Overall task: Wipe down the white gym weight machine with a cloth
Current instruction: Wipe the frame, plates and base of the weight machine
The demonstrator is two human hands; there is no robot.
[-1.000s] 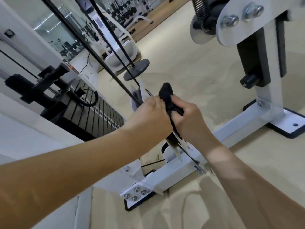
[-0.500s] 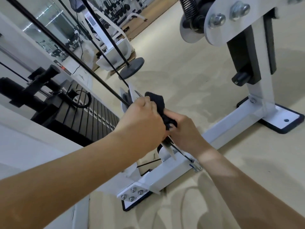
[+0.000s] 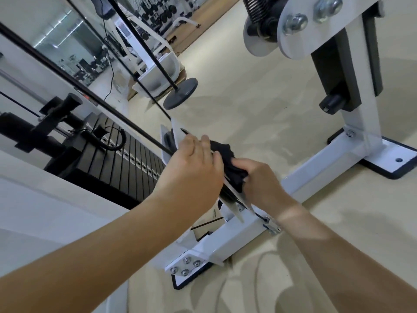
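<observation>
The black cloth [image 3: 226, 158] is bunched round the white pulley bracket [image 3: 175, 132], clenched there by the right hand [image 3: 259, 179]. The bracket's long axis slants from upper left down to the beam [image 3: 316, 175]. The left hand [image 3: 194, 168] grasps its upper end, just beside the cloth, so wiping probably runs along that slant

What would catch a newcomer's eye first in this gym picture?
Two bare hands meet mid-frame: the right hand grips a crumpled black cloth against a white metal pulley bracket, which the left hand holds. Left of them lies a black weight stack; at upper right stands the white steel upright with large bolts.
</observation>
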